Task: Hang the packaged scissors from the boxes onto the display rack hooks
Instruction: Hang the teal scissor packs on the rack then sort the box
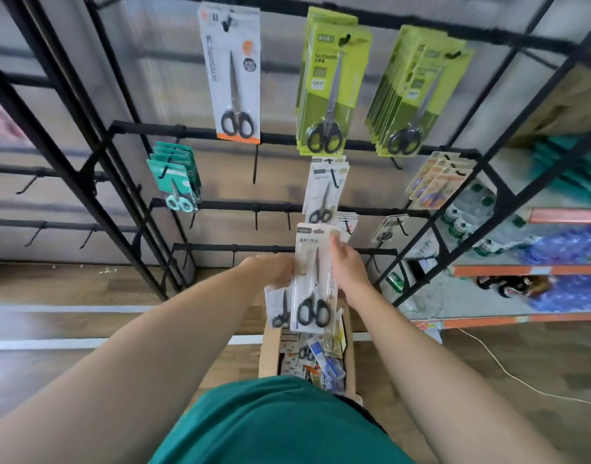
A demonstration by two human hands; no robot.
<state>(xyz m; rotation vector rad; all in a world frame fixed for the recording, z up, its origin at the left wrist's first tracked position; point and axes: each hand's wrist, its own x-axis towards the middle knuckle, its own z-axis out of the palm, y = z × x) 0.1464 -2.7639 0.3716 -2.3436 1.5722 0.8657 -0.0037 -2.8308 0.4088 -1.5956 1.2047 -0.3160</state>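
While the white scissors pack (312, 279) stands upright above the cardboard box (270, 349), hang-hole end toward the rack (287, 247) and handles toward the person, the right hand (349, 264) pinches its upper right edge and the left hand (270, 267) grips its left side, apparently along with a smaller pack (278, 308) behind. If the hole misses the hook, the card may buckle, or the smaller pack could slip into the box

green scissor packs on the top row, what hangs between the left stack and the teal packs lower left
In the head view, one white-and-orange scissors pack hangs alone on the top row between the left green stack and the teal packs; below it are bare hooks.
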